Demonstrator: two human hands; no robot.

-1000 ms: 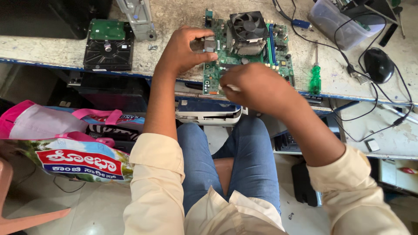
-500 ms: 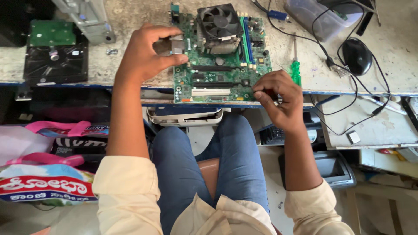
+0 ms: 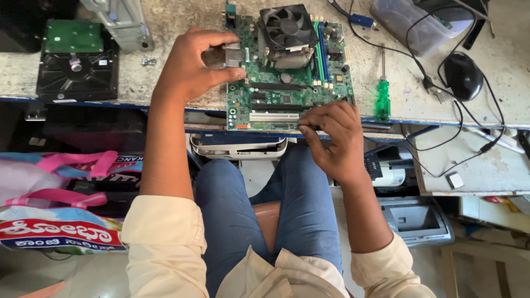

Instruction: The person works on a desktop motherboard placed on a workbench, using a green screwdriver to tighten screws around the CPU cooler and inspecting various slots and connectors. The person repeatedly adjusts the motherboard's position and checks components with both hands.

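A cluttered repair bench in daylight, seen from above.

A worn, speckled grey workbench (image 3: 165,88) with a blue front edge spans the top, carrying a hard drive (image 3: 77,60), a green-handled screwdriver (image 3: 382,99), a black mouse (image 3: 462,74) and trailing cables. A lower side table (image 3: 475,171) stands at right. Below, a pink-handled printed bag (image 3: 61,232) rests on pale floor (image 3: 94,276) beside stacked grey equipment (image 3: 417,221).

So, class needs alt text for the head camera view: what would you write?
A seated person grips a green motherboard at the edge of a worn workbench, left hand on its left side, right hand pinching its near edge. A green-handled screwdriver, a black mouse and a hard drive lie nearby.
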